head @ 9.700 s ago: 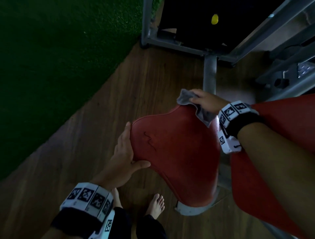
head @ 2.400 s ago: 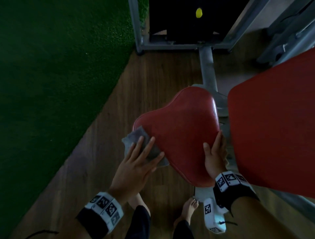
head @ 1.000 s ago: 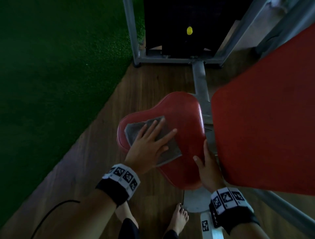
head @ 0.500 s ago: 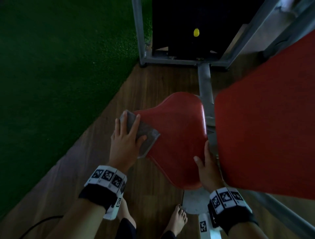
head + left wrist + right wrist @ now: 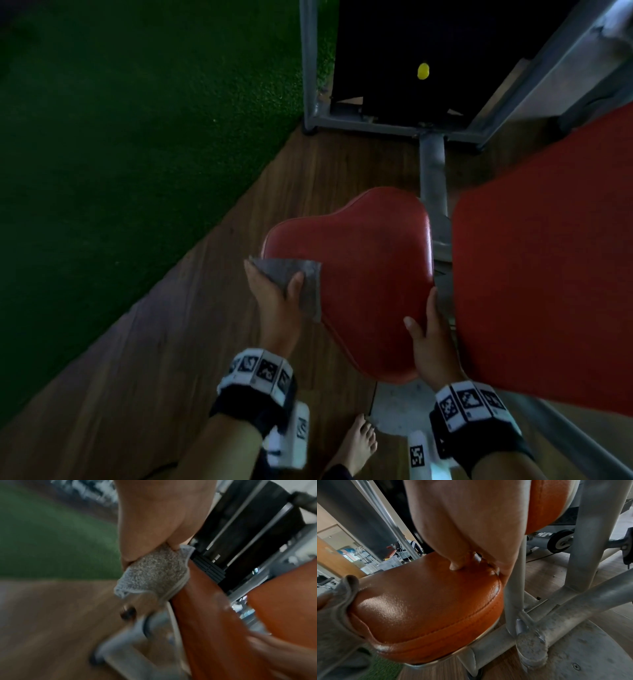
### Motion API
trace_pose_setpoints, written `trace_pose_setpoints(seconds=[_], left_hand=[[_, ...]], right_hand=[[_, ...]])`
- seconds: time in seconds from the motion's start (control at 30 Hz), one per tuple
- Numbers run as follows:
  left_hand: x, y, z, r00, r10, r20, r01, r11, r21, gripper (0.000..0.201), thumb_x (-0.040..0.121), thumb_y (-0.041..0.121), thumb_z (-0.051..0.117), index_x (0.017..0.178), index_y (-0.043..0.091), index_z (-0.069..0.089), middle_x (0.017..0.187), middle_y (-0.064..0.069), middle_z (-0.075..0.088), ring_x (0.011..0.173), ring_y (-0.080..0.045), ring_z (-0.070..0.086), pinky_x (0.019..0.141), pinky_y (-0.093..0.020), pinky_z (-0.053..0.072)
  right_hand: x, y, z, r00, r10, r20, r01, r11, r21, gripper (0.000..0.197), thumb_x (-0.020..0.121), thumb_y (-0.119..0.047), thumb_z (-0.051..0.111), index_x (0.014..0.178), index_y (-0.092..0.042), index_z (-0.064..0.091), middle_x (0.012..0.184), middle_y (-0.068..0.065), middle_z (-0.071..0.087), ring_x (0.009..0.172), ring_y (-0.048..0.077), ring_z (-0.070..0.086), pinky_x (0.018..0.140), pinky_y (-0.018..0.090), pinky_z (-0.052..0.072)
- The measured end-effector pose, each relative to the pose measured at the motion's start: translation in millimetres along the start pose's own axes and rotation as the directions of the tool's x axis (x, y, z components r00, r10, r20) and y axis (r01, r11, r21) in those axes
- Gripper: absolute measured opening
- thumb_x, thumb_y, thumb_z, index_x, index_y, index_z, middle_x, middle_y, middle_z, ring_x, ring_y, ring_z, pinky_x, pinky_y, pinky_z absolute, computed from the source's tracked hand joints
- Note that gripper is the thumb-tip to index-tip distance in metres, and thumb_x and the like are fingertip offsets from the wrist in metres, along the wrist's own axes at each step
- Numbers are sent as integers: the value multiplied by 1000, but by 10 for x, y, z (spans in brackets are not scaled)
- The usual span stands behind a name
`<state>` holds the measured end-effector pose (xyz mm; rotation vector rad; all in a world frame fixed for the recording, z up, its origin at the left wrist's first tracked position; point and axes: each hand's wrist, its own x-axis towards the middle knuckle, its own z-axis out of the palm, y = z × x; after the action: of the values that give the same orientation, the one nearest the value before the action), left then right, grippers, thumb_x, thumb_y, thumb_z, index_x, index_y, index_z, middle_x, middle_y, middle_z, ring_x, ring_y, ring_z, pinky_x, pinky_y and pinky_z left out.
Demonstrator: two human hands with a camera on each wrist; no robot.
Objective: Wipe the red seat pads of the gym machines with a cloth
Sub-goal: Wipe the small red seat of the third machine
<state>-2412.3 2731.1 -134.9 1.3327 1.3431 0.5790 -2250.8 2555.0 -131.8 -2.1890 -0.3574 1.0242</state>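
Note:
The red seat pad sits in the middle of the head view on a grey metal post. My left hand grips a grey cloth folded over the pad's left edge, with the thumb on top and the fingers hidden below. In the left wrist view the cloth wraps that edge of the seat pad. My right hand holds the near right edge, thumb on top. The right wrist view shows this thumb pressed on the seat pad, and the cloth at the left.
A large red back pad stands close on the right. The grey machine frame and a black weight stack lie beyond the seat. Green turf borders the wood floor. My bare foot is under the seat.
My left hand slid the cloth off the seat's top to its left edge, then toward me along that edge, and now grips round it. The right hand stayed on the near right edge.

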Motion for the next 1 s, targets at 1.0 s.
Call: trace_pose_setpoints(seconds=[1.0], left_hand=[[-409,-57,408,996,-6,-85,-3,994,-110,98,95,37,52,144,19,-31,156,2,-28,144,-7,-17,121,-40,2]], right_hand=[[-103,136,-74,998,-46,41,47,999,-24,74,99,-30,47,152,-40,-3,158,1,24,140,22,33,113,45,32]])
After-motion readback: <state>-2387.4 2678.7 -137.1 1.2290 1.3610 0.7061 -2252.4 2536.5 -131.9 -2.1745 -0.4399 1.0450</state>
